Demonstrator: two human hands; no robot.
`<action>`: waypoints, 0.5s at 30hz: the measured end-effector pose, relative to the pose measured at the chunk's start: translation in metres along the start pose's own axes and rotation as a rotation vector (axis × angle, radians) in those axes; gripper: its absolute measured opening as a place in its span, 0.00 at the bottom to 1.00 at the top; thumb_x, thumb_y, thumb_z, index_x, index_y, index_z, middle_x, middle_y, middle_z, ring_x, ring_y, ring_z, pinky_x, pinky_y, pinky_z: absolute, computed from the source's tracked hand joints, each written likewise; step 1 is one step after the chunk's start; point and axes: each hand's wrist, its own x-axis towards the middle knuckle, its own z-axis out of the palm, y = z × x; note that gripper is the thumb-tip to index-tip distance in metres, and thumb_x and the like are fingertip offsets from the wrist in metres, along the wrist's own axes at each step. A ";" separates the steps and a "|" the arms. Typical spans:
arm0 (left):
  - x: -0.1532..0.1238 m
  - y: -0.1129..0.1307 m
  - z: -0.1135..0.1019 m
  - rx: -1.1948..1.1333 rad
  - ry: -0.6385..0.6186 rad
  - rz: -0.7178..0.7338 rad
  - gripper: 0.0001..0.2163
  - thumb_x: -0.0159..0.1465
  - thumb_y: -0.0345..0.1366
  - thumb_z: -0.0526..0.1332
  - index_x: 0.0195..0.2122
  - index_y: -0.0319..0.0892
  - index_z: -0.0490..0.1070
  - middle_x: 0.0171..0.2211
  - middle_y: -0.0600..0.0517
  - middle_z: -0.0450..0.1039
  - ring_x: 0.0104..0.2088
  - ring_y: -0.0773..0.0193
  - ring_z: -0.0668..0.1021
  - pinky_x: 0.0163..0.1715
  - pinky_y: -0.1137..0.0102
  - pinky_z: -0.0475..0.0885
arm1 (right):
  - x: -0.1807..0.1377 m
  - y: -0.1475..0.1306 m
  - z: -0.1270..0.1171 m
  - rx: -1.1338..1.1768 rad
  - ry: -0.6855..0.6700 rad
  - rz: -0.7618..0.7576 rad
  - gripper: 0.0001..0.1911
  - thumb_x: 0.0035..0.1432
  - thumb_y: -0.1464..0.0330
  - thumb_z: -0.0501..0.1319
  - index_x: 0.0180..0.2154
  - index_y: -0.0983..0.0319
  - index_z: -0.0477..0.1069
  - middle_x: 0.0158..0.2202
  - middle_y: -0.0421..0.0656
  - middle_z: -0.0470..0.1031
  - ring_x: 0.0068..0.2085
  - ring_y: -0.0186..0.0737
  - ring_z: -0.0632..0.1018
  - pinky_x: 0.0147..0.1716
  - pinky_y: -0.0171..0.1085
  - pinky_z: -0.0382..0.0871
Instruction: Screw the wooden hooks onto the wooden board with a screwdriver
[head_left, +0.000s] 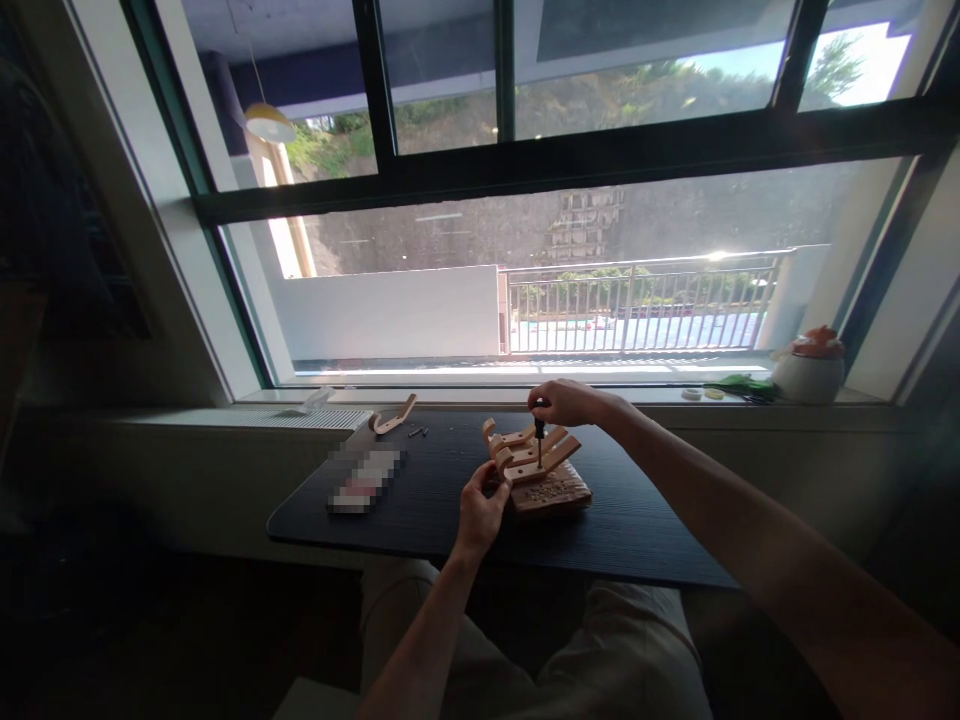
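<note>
My right hand (562, 402) is closed round the dark handle of a screwdriver (539, 440), which stands upright with its tip down on the nearest wooden hook (536, 472). Fingers of my left hand (482, 508) pinch the curved left end of that same hook. Beneath it lies a brown wooden block (555, 493) with a rough, carved-looking surface. More light wooden hooks sit side by side just behind, partly hidden by the screwdriver and the front hook. Whether a screw is under the tip is too small to tell.
On the dark table (637, 520), a loose wooden hook (391, 415) lies at the back left, with a few small screws (418, 432) beside it. A blurred-out flat object (366, 480) lies at the left. Behind, a white pot (808, 372) stands on the windowsill.
</note>
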 end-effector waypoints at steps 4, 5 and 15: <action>0.000 -0.003 0.001 -0.026 0.005 0.001 0.15 0.53 0.33 0.64 0.43 0.39 0.71 0.40 0.47 0.76 0.36 0.63 0.77 0.37 0.70 0.72 | 0.000 0.001 0.006 0.000 0.012 0.005 0.14 0.55 0.64 0.55 0.41 0.59 0.75 0.35 0.43 0.77 0.32 0.36 0.74 0.28 0.31 0.60; 0.000 -0.003 0.001 -0.030 0.005 0.002 0.16 0.53 0.33 0.64 0.43 0.39 0.71 0.40 0.47 0.76 0.36 0.63 0.77 0.38 0.70 0.72 | -0.001 0.002 0.006 0.001 0.013 0.007 0.15 0.56 0.64 0.54 0.41 0.59 0.74 0.35 0.44 0.78 0.32 0.36 0.74 0.28 0.31 0.60; 0.000 -0.001 0.000 -0.045 0.007 0.007 0.14 0.52 0.33 0.64 0.41 0.39 0.72 0.38 0.47 0.77 0.36 0.63 0.78 0.38 0.69 0.72 | -0.001 0.005 -0.002 -0.007 -0.014 0.006 0.14 0.53 0.63 0.57 0.40 0.58 0.75 0.35 0.42 0.78 0.31 0.36 0.74 0.27 0.31 0.59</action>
